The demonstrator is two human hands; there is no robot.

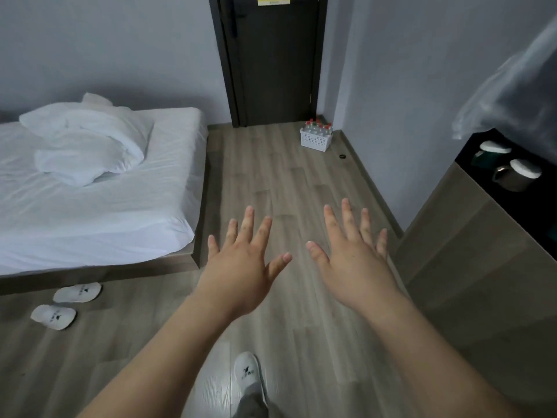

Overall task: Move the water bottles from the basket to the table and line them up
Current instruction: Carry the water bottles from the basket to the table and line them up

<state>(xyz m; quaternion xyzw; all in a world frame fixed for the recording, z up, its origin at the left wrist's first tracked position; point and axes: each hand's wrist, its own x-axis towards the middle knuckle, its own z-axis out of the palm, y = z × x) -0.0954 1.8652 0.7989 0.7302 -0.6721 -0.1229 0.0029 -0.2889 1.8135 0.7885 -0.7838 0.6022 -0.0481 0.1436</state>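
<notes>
Our left hand (241,267) and right hand (355,263) hover mid-frame, fingers (349,218) spread, empty; red-capped clear water bottles (318,128) fill the white slotted basket (315,143) upper centre; yellow door notice (273,0) unreadable.

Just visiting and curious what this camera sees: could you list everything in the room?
basket: one, white, floor corner beside the door
water bottles: several, clear, red caps, in the basket
table: one, wood sides, dark top, right
cups: two, white lids, on the table
door: one, dark, far wall
bed: one, white sheets, left
pillows: at least two, white, on the bed
slippers: two, white, floor beside the bed
ring: one, black, floor near the basket
plastic sheet: one, clear, upper right
left hand: one, fingers spread, empty, above the floor
right hand: one, fingers spread, empty, above the floor
foot: one, white slipper, bottom centre
</notes>
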